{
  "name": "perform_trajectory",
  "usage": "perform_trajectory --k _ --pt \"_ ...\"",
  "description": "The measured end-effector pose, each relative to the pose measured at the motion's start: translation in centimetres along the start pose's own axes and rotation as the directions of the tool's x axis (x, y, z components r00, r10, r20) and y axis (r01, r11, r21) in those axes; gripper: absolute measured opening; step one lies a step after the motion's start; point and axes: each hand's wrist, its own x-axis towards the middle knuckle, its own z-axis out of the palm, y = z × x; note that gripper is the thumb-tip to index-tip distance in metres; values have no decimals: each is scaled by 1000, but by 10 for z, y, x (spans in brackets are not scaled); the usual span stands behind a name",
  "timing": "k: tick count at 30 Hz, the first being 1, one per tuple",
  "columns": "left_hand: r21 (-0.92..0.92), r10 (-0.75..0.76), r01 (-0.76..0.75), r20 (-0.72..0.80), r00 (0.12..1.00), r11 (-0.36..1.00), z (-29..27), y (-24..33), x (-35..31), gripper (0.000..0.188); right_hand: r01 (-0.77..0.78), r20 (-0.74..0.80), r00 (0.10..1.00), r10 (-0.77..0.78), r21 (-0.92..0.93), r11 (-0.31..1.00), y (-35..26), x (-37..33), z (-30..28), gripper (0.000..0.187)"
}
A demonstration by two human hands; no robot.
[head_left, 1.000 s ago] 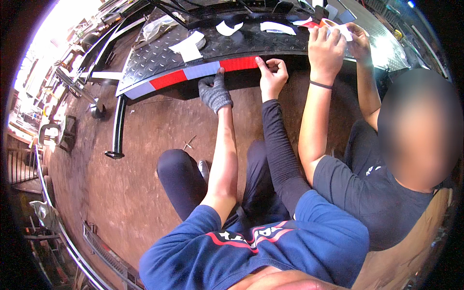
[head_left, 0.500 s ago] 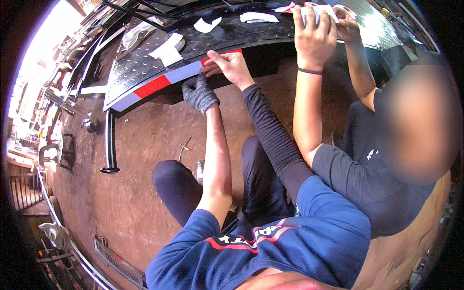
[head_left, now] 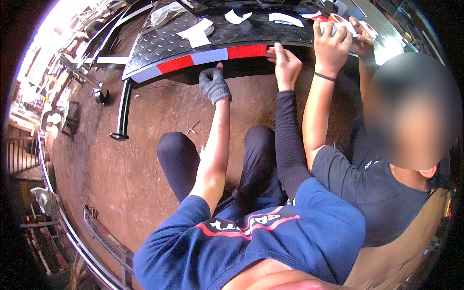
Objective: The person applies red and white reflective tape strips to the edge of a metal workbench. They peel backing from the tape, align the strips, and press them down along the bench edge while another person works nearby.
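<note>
A strip of red and pale reflective tape (head_left: 209, 56) lies along the front edge of a black diamond-plate platform (head_left: 162, 43). My left hand (head_left: 215, 86), in a grey glove with a bare fingertip showing, is just below the strip's middle. Its fingers are curled closed, and whatever they may hold is hidden. My right hand (head_left: 287, 67), bare below a dark sleeve, is at the strip's right end with its fingers stretched out and apart. I see nothing held in it.
Several white paper pieces (head_left: 197, 33) lie on the platform. Beside me on the right crouches another person, whose hands (head_left: 333, 46) hold white-and-red tape rolls (head_left: 369, 30). A black support leg (head_left: 123, 110) stands at the platform's left corner, above brown floor (head_left: 121, 179).
My right hand has slid rightward along the tape to its end, uncovering a full red section. My left hand has dropped slightly below the strip. The whole view has shifted.
</note>
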Motion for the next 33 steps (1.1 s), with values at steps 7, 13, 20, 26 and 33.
perform_trajectory --k 7,13,20,26,33 --pt "-212 -429 414 -24 903 885 22 -1 -19 97 162 -315 891 -326 -451 878 31 -33 -1 111" --pt "-321 -464 421 -67 884 848 51 16 -33 100 202 -326 839 -435 -555 807 56 -5 -3 131" --pt "-343 -345 275 -162 925 898 54 -6 -27 93 166 -279 888 -365 -545 822 47 -15 6 127" --pt "598 -468 -182 752 465 780 -46 24 -44 74 -91 177 982 66 137 986 -21 -46 -1 38" --pt "257 -579 -669 753 -314 697 -130 65 -38 56 -61 462 876 140 -180 982 5 -13 75 68"
